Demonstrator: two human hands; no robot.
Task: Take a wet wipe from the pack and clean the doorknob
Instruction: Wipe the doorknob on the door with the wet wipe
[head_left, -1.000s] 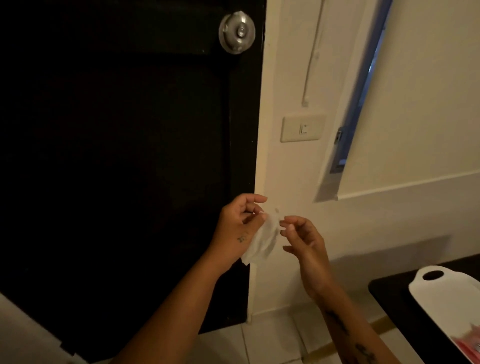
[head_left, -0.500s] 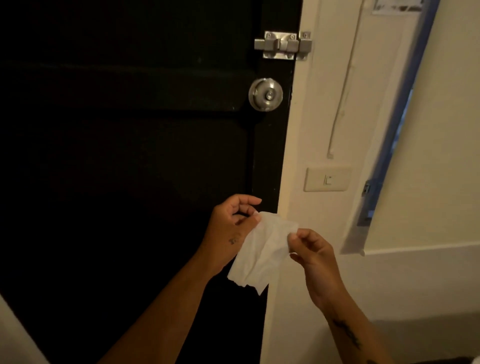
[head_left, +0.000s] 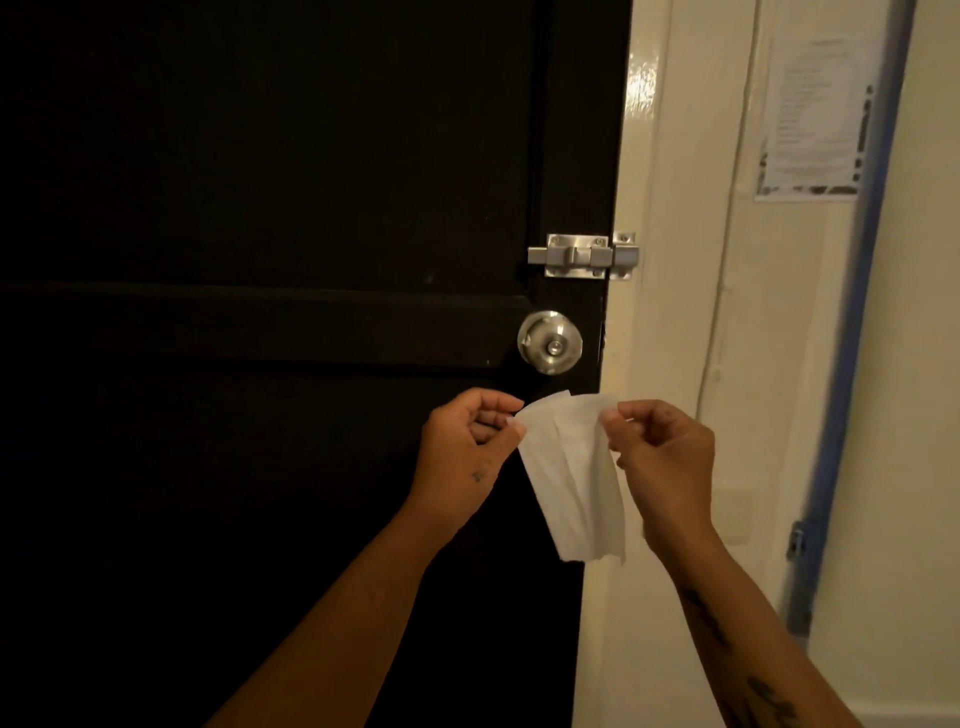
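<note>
Dim, yellowish light fell on a black panelled door (head_left: 260, 208) that filled the left and middle of the view. A glossy cream door frame (head_left: 644, 156) and a cream wall (head_left: 779, 364) stood to its right. A round silver doorknob (head_left: 549, 342) sat at the door's right edge. A steel slide bolt (head_left: 584, 255) sat just above it and reached across to the frame. Far right on the wall hung a printed paper notice (head_left: 815, 114), its text too blurred to read.

Near the viewer, the person's two bare hands were raised in front of the door. The left hand (head_left: 467, 447) and the right hand (head_left: 662, 457) each pinched a top corner of a white wet wipe (head_left: 571, 483) between thumb and fingertips, with the other fingers curled in. The wipe hung between them, spread along its top edge, creased, and narrower toward its loose bottom edge. It was just below the doorknob, close to it but not touching.

Holding it by two corners looked like a way to open out the folded sheet, so that a broad face would meet the knob. The pack was not in view. On this showing the wipe had been taken and the cleaning had not begun. The likely next move was to gather the sheet into one hand and lay it over the knob.
</note>
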